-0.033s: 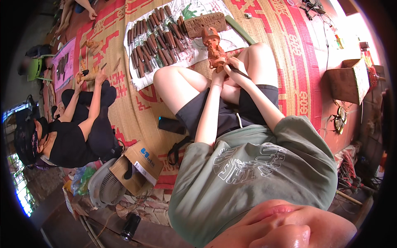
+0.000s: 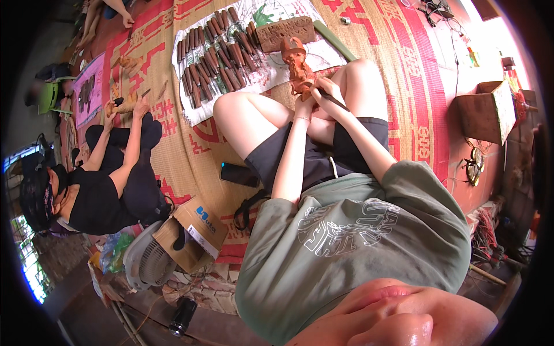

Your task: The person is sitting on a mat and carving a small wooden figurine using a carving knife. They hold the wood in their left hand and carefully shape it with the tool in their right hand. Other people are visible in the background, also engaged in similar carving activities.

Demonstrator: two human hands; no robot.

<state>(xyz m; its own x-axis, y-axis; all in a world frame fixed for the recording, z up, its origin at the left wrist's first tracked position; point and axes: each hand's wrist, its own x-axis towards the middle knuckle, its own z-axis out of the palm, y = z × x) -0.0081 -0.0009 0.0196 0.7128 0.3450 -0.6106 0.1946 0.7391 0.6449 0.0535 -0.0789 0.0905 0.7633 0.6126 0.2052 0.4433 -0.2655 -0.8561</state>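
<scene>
A reddish-brown carved wooden figure point(image 2: 299, 70) stands slanted between my bare knees, its round top pointing away from me. My left hand point(image 2: 305, 106) is closed around its near end. Just to the right, my right hand point(image 2: 328, 92) grips a carving chisel with a dark handle point(image 2: 337, 104), brought up against the figure's lower part; the blade is too small to make out. Beyond my left knee, several wood-handled chisels point(image 2: 222, 52) lie in rows on a white cloth point(image 2: 187, 112). A rough brown block point(image 2: 287, 36) sits behind the figure, touching or close to its top.
A green bar point(image 2: 334, 41) lies beyond my right knee. On the patterned mat point(image 2: 202, 155) a phone point(image 2: 239, 175) rests by my left thigh, with an open cardboard box point(image 2: 199, 233) nearer me. A co-worker point(image 2: 109, 184) sits at left, carving. A wooden box point(image 2: 486, 112) stands at right.
</scene>
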